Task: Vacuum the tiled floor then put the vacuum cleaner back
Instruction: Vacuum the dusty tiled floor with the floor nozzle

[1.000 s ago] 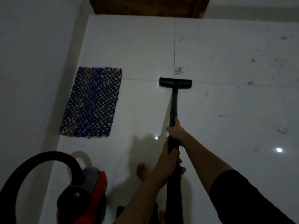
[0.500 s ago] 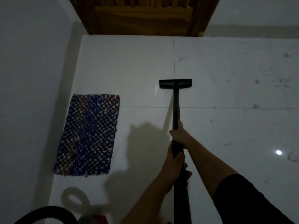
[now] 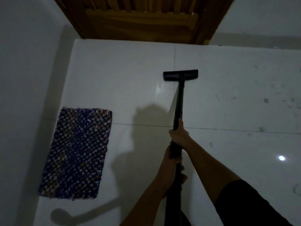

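A black vacuum wand [image 3: 178,105] runs up the middle of the view to its flat black floor nozzle [image 3: 180,75], which rests on the white tiled floor [image 3: 123,79] on a grout line. My right hand [image 3: 179,136] grips the wand higher up. My left hand [image 3: 169,170] grips it just below, nearer to me. The red vacuum body and its hose are out of view; only a hose-like shadow shows at the bottom left.
A dark blue woven mat [image 3: 76,152] lies on the floor at the left, beside a white wall [image 3: 24,95]. A brown wooden door [image 3: 143,18] closes the far end. Bits of dirt [image 3: 266,100] dot the tiles at the right.
The nozzle has slid forward over the tiles toward the door, past the dirt near the grout crossing. The view has moved forward, and the red vacuum body has dropped out at bottom left.
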Motion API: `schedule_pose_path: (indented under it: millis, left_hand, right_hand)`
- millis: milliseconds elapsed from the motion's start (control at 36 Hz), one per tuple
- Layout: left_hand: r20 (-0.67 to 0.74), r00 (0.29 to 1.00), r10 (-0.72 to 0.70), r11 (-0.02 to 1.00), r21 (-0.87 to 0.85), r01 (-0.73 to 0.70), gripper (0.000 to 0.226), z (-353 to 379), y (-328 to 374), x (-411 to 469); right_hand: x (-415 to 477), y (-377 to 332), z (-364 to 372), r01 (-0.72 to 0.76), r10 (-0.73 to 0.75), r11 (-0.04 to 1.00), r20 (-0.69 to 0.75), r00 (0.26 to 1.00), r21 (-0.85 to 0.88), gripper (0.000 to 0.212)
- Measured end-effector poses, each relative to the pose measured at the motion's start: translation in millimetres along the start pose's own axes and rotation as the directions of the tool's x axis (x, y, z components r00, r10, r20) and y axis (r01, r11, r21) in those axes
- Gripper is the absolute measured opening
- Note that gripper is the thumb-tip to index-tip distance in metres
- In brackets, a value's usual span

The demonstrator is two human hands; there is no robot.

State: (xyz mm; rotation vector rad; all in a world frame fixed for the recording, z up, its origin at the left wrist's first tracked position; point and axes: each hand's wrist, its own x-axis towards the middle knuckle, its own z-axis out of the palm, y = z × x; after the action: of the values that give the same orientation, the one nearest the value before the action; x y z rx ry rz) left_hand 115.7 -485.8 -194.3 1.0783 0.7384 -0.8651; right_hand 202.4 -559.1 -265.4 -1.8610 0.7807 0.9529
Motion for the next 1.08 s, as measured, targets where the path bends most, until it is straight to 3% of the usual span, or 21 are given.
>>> schedule_pose_path:
  millis: [111, 500, 1083]
  left_hand:
    - [-0.027, 1.0, 0.001, 1.0, 0.01, -0.001, 0.051, 24, 19, 28]
    - [0.017, 1.0, 0.01, 0.999, 0.044, -0.011, 0.056, 78, 71, 88]
    - [0.118, 0.992, -0.036, 0.977, 0.214, 0.01, 0.055, 126, 65, 105]
  right_hand:
    - [20, -19, -29, 0.013, -0.013, 1.0, 0.003, 1.0, -0.001, 0.077]
    - [69, -51, -103, 0.062, -0.056, 0.996, -0.094, 0.994, 0.062, 0.076]
    - [57, -27, -161, 0.047, 0.004, 0.983, -0.272, 0.962, 0.178, 0.071]
